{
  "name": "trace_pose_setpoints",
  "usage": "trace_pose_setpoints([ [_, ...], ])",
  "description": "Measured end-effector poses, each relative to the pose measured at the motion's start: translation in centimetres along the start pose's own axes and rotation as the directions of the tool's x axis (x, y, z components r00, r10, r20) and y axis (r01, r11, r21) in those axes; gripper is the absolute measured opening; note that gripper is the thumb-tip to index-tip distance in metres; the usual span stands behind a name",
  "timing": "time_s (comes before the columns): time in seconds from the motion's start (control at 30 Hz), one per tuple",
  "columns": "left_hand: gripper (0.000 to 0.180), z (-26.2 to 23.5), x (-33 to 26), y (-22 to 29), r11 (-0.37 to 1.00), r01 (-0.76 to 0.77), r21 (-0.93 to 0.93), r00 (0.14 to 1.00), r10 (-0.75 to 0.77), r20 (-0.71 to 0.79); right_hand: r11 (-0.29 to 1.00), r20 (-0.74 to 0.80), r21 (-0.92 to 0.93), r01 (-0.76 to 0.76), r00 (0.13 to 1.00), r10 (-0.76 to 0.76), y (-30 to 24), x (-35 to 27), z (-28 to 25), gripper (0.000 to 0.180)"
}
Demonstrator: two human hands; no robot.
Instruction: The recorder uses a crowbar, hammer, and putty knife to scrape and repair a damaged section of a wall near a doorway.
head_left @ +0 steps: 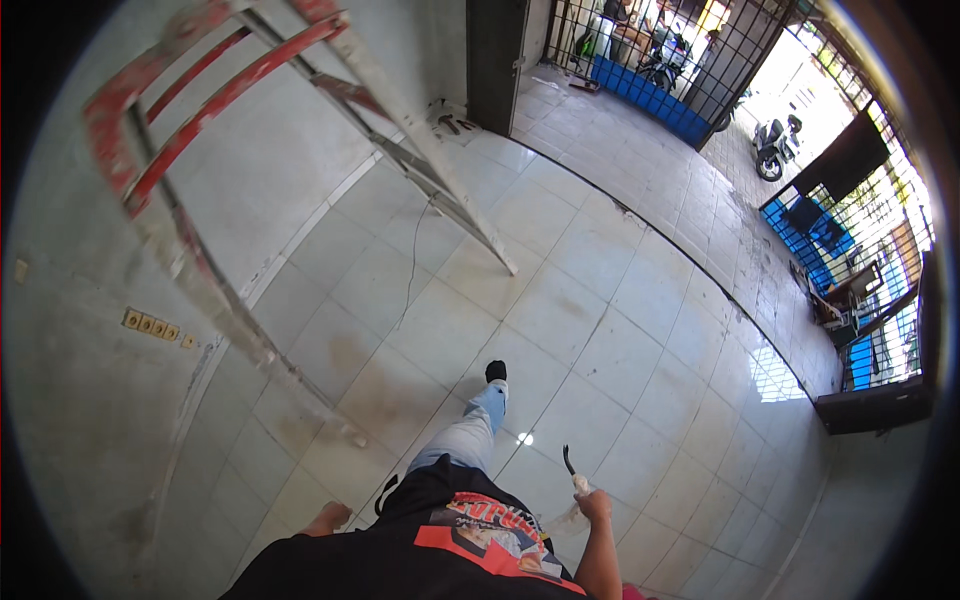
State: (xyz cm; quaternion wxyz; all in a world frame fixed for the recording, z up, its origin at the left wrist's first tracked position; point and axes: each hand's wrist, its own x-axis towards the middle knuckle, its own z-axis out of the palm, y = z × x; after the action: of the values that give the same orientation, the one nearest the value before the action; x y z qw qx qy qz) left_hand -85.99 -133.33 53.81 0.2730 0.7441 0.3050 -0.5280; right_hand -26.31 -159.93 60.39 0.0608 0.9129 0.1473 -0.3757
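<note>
Head view: right hand grips dark tool; left hand half hidden.

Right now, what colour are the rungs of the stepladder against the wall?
Red, worn and scuffed, on a grey metal stepladder. The head view shows it best, upper left.

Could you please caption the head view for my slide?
Right hand holding a small dark tool above pale floor tiles, beside a red-runged stepladder.

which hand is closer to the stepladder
Left. The left hand hangs low at the person's side, just short of the stepladder's near foot. The right hand, gripping a small dark-tipped tool, is across the body, farther away.
</note>
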Motion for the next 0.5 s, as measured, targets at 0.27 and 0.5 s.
trace_pose_setpoints([
  [0.27,0.035,-38.6,10.0,13.3,0.769,-0.108,-0.630,0.844,-0.264,-0.467,0.996,0.152,0.083,0.021,0.988,-0.034,3.8,13.5,-2.0,0.035],
  [0.5,0.036,-74.9,9.7,27.5,0.484,-0.725,-0.489,0.592,0.075,-0.802,0.963,0.256,0.164,-0.214,0.952,0.168,-2.0,21.4,-14.5,0.043],
])
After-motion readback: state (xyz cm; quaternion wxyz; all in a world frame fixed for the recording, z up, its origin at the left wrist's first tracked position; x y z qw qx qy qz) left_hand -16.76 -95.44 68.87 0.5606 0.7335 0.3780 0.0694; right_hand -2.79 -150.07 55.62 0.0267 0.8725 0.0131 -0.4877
